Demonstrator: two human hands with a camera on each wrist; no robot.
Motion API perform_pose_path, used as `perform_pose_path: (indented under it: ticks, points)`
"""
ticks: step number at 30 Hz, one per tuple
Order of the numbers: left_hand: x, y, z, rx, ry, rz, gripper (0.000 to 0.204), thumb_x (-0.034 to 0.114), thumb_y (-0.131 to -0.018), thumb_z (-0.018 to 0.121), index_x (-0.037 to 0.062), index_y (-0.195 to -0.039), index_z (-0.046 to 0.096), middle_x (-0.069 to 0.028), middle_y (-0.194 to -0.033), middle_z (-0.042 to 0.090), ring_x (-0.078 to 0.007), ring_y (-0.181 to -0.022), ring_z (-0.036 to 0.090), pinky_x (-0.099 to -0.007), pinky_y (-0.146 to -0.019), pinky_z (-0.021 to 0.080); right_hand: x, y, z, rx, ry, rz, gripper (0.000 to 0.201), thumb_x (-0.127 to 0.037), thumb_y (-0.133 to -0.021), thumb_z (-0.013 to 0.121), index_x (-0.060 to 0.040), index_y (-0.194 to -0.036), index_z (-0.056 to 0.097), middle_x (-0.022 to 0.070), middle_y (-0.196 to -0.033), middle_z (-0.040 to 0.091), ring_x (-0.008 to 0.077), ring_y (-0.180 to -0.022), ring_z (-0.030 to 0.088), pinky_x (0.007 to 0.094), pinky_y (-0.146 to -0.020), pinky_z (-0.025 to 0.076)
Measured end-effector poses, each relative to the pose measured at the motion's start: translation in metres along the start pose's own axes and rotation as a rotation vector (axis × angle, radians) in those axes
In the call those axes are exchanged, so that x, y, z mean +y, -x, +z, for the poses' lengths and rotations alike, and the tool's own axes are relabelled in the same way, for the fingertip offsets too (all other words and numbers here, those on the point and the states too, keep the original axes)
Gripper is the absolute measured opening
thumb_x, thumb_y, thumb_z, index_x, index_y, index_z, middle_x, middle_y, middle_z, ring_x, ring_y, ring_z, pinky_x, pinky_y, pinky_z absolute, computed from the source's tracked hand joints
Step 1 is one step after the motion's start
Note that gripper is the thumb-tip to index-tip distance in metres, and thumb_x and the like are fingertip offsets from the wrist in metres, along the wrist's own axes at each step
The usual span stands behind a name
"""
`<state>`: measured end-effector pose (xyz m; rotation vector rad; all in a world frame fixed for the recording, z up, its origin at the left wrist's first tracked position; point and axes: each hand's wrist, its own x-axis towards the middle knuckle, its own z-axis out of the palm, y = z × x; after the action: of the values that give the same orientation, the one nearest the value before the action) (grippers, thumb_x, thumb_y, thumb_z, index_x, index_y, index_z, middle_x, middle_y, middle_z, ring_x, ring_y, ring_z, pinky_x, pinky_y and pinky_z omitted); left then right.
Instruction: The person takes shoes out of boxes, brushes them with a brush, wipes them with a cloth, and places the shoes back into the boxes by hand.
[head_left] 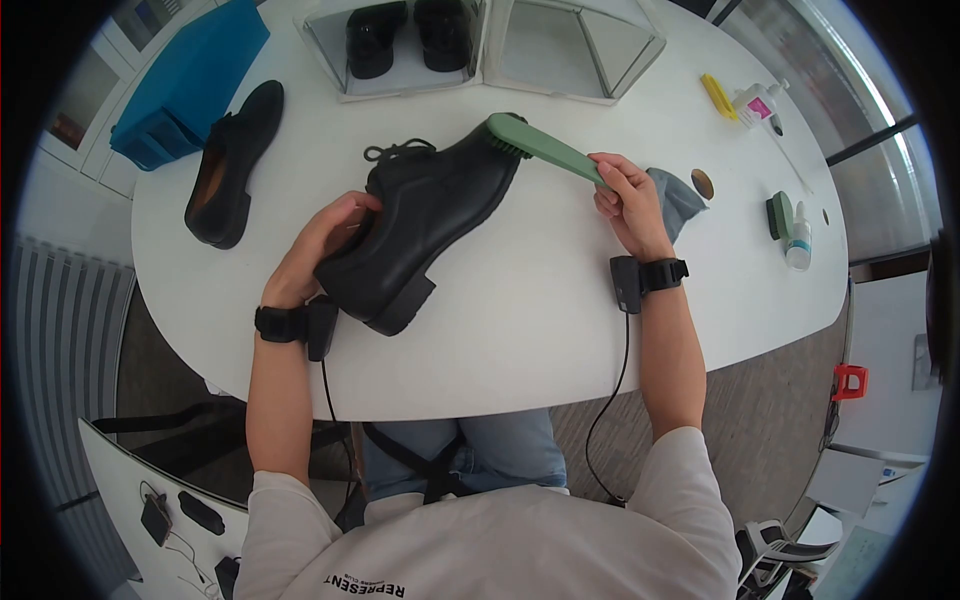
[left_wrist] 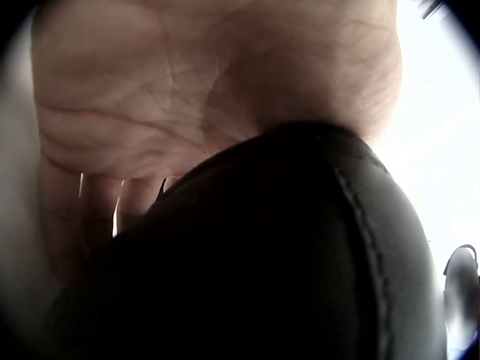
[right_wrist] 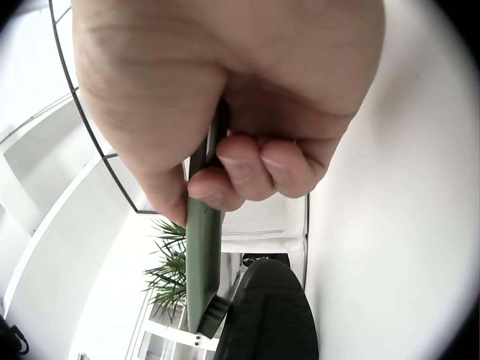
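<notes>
A black lace-up shoe (head_left: 425, 215) is held tilted over the table, toe toward the back. My left hand (head_left: 325, 240) grips it at the heel end, with fingertips at the opening. In the left wrist view the palm (left_wrist: 217, 82) lies against the shoe's stitched leather (left_wrist: 397, 247), which hides part of the fingers. My right hand (head_left: 632, 205) grips the handle of a green shoe brush (head_left: 555, 153). The brush's dark bristles (right_wrist: 214, 316) meet the toe of the shoe (right_wrist: 270, 315).
Another black shoe (head_left: 232, 165) lies at left beside a blue case (head_left: 190, 80). An opened white box (head_left: 400, 92) with black shoes stands at the back. A grey cloth (head_left: 675, 203), a second green brush (head_left: 780, 215), a clear bottle (head_left: 799, 240) and a white bottle (head_left: 755, 103) lie at right.
</notes>
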<state>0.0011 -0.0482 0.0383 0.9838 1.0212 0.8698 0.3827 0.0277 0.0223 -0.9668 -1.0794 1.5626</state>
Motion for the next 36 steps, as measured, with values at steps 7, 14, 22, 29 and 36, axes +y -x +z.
perform_pose_path:
  ticks: [7, 14, 22, 29, 36]
  points:
    - [0.0, 0.003, -0.009, 0.104, -0.039, -0.023, 0.055, 0.05, -0.089, 0.048, 0.0055, -0.119, 0.057, -0.0141, -0.113, 0.059, -0.0207, -0.101, 0.058, -0.0309, -0.088, 0.046, 0.0, 0.0, 0.004, 0.01, 0.017, -0.041, 0.022, -0.016, -0.093, 0.059, -0.0003, -0.107, 0.064, -0.0056, -0.063, 0.041, 0.0037, -0.054, 0.033, 0.0205, -0.05, 0.027]
    - [0.007, 0.007, -0.017, 0.138, -0.253, 0.072, 0.062, 0.05, -0.087, 0.052, -0.0003, -0.123, 0.056, -0.0132, -0.117, 0.059, -0.0215, -0.11, 0.053, -0.0299, -0.097, 0.037, 0.008, -0.003, 0.003, 0.117, 0.009, -0.038, 0.026, -0.022, -0.094, 0.059, -0.0017, -0.111, 0.062, -0.0055, -0.064, 0.042, 0.0041, -0.054, 0.032, 0.0199, -0.049, 0.027]
    - [0.005, 0.006, -0.014, 0.19, -0.317, 0.058, 0.059, 0.031, -0.089, 0.062, -0.0077, -0.131, 0.047, -0.0135, -0.121, 0.058, -0.0177, -0.111, 0.054, -0.0263, -0.096, 0.039, 0.009, 0.001, 0.017, -0.022, 0.223, 0.023, 0.03, -0.027, -0.095, 0.057, -0.0031, -0.114, 0.059, -0.0061, -0.064, 0.044, 0.003, -0.054, 0.032, 0.0196, -0.048, 0.025]
    - [-0.01, -0.005, 0.023, 0.128, 0.33, -0.056, 0.043, 0.027, -0.097, 0.048, -0.0044, -0.125, 0.052, -0.0107, -0.111, 0.064, -0.0169, -0.099, 0.062, -0.0294, -0.09, 0.049, 0.011, 0.0, 0.017, -0.062, 0.283, 0.022, 0.03, -0.027, -0.096, 0.057, -0.0041, -0.114, 0.059, -0.0063, -0.064, 0.044, 0.0027, -0.054, 0.033, 0.0196, -0.047, 0.025]
    - [-0.029, -0.003, 0.05, -0.072, 0.781, -0.144, 0.044, 0.033, -0.099, 0.04, 0.0, -0.124, 0.054, -0.0124, -0.12, 0.061, -0.0223, -0.108, 0.06, -0.0351, -0.095, 0.048, 0.012, 0.0, 0.019, 0.026, 0.068, 0.021, 0.029, -0.028, -0.096, 0.056, -0.0053, -0.115, 0.06, -0.0069, -0.061, 0.04, 0.003, -0.052, 0.03, 0.0203, -0.047, 0.023]
